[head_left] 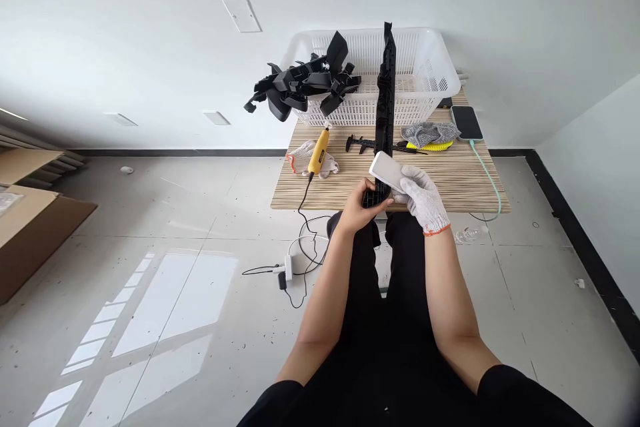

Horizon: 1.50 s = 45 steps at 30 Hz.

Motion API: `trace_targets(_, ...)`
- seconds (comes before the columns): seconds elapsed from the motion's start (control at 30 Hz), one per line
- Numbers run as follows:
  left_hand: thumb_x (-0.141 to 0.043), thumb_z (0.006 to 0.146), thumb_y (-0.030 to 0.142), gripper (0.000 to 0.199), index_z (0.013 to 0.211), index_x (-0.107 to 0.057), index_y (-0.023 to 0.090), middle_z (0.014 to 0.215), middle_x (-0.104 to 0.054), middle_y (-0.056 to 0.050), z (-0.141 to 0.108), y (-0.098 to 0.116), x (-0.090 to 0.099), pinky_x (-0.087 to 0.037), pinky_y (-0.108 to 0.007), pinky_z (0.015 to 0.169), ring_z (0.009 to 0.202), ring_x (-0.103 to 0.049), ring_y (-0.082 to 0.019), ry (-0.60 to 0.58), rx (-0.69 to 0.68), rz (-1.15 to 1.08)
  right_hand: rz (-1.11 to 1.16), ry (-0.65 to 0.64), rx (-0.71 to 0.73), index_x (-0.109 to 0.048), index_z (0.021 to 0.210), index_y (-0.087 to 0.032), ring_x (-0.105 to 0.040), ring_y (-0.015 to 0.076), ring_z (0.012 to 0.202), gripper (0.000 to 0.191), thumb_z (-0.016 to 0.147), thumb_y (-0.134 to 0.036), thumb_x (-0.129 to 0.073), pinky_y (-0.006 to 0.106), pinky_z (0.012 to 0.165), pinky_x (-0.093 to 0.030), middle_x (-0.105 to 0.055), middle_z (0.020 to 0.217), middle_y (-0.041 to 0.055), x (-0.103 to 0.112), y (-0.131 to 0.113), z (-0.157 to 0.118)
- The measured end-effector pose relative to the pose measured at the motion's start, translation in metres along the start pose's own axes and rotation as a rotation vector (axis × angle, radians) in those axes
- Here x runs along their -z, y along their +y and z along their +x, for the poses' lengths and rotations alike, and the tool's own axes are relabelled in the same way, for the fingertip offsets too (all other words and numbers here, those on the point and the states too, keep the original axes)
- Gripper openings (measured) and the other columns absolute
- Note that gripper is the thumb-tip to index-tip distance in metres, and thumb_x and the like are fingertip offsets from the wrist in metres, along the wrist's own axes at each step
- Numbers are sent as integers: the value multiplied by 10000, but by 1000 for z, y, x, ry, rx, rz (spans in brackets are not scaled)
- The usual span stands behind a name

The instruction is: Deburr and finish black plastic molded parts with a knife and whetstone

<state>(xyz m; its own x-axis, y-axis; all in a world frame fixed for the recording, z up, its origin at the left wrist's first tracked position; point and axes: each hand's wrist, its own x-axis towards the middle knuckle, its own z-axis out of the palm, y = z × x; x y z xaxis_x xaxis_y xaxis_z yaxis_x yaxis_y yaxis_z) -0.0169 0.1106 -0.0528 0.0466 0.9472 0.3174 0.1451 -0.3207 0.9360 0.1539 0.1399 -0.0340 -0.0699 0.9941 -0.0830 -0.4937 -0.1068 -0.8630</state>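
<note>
My bare left hand point(361, 207) grips the near end of a long black plastic part point(385, 100), which points away from me over the table and the basket's front rim. In my right hand point(423, 195), which wears a white knitted glove with an orange cuff, is a flat white block point(387, 171). The block lies over the black part, close to its near end. Several black plastic parts point(305, 83) are piled at the left side of the white basket point(425, 101).
On the wooden table point(465, 177) are a yellow rotary tool point(319, 152), a glove point(299, 157), black calipers point(361, 143), a grey glove point(430, 133), a yellow-handled knife point(440, 146) and a cabled phone point(467, 123). A power strip point(289, 267) and a cardboard box point(40, 233) stand on the floor.
</note>
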Motion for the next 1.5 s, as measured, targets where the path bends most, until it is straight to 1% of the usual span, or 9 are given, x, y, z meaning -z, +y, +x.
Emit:
trace_targets(0.13, -821, 792, 453, 456, 867, -426, 236, 827, -476, 25, 0, -1, 0, -417, -289, 729, 765, -460, -137, 4, -7, 16, 94, 145, 169, -654, 989, -288, -632, 78, 683, 396, 682, -383, -885, 208, 566, -578, -695, 918, -64, 0, 1, 2)
trace_targets(0.27, -819, 786, 478, 469, 871, -427, 234, 836, -488, 17, 0, -2, 0, -419, -289, 722, 776, -474, -143, 2, 7, 18, -12, 6, 16, -668, 978, -259, -650, 99, 688, 424, 648, -377, -908, 223, 537, -571, -720, 965, -28, 1, 1, 2)
trace_targets(0.4, -821, 788, 470, 467, 867, -427, 231, 835, -488, 20, 1, -2, 0, -418, -286, 723, 769, -473, -137, 5, -4, 30, 83, 117, 168, -660, 983, -278, -638, 82, 687, 377, 693, -374, -881, 202, 553, -556, -707, 925, -53, 0, 2, 2)
trace_targets(0.53, -825, 784, 454, 466, 869, -426, 229, 828, -475, 25, 1, -2, 0, -397, -282, 722, 769, -460, -134, 5, 6, 19, -8, -17, 63, -671, 962, -258, -678, 125, 746, 395, 668, -383, -903, 234, 550, -567, -732, 1003, -13, -1, 4, 2)
trace_targets(0.97, -818, 790, 461, 467, 873, -421, 230, 820, -479, 26, 1, -2, 0, -402, -277, 696, 745, -454, -129, -16, -2, 39, 2, 124, 138, -684, 1031, -305, -644, 114, 709, 379, 724, -445, -858, 253, 588, -554, -711, 895, -39, 2, 7, 6)
trace_targets(1.1, -819, 787, 462, 466, 885, -427, 229, 838, -488, 21, 0, -3, 0, -408, -280, 713, 773, -468, -135, -12, -11, 27, -38, -4, 46, -707, 981, -278, -665, 133, 742, 394, 675, -443, -892, 256, 558, -553, -728, 965, -12, 3, 8, 6)
trace_targets(1.23, -819, 787, 461, 466, 874, -424, 229, 822, -488, 28, 0, -3, 0, -401, -278, 703, 748, -456, -128, -21, 8, 35, -9, 112, 147, -689, 1010, -288, -688, 149, 806, 383, 713, -457, -863, 279, 616, -584, -728, 1018, -13, 2, 9, 6)
trace_targets(1.37, -821, 786, 453, 467, 879, -422, 231, 843, -486, 21, 0, -2, 0, -403, -285, 732, 786, -467, -137, -4, -4, 27, -44, -3, 57, -690, 974, -272, -706, 182, 872, 417, 657, -442, -900, 282, 608, -590, -738, 1063, 5, 2, 9, 5)
trace_targets(1.5, -815, 790, 472, 468, 871, -421, 232, 828, -488, 23, 0, -2, 0, -405, -283, 704, 751, -463, -133, -16, 2, 44, 18, 119, 141, -691, 998, -289, -686, 140, 817, 386, 691, -421, -883, 255, 614, -585, -740, 1007, -20, 2, 8, 5)
